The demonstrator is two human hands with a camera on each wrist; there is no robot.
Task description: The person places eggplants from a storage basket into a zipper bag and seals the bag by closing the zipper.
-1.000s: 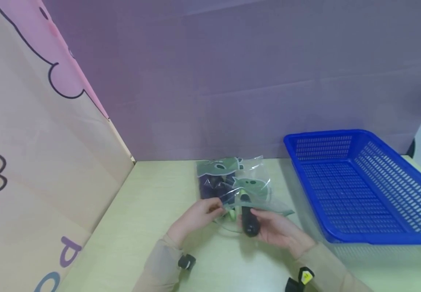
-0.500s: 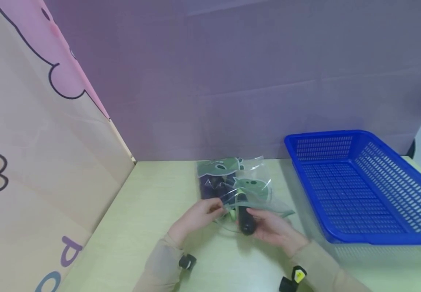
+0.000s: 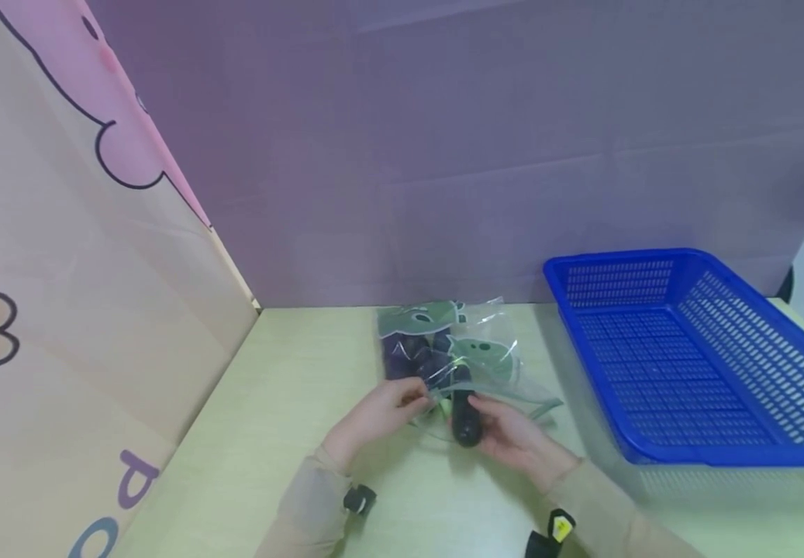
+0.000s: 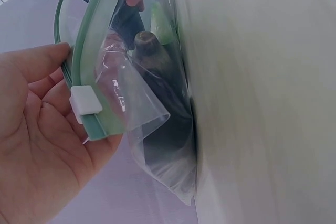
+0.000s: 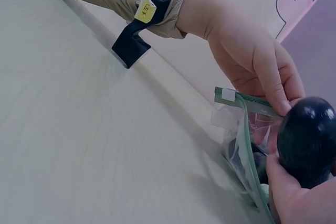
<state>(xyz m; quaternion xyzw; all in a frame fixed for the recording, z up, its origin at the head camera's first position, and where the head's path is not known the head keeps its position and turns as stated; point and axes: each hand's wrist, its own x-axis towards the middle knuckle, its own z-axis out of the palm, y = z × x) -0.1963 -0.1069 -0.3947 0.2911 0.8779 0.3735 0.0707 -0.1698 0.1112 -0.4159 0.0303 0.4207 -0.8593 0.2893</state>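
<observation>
A clear zip bag (image 3: 506, 380) with green printed shapes lies on the table, its green-edged mouth facing me. My left hand (image 3: 382, 411) pinches the left end of that mouth, close to the white slider (image 4: 85, 100). My right hand (image 3: 516, 440) holds a dark, glossy eggplant (image 3: 467, 425) by its side. The eggplant's narrow end points into the bag, while its rounded end (image 5: 310, 135) sticks out toward me. More dark eggplants (image 4: 165, 93) lie inside, seen through the plastic, beside a light green tip (image 4: 161, 24).
To the right stands a blue mesh basket (image 3: 586, 364). A purple-grey sheet (image 3: 443, 155) closes off the back of the pale table (image 3: 304, 349), and a printed panel (image 3: 81, 271) rises on the left.
My right hand has shifted slightly left with the eggplant, which now stands straighter at the bag's mouth. The left hand keeps its place on the bag's edge.
</observation>
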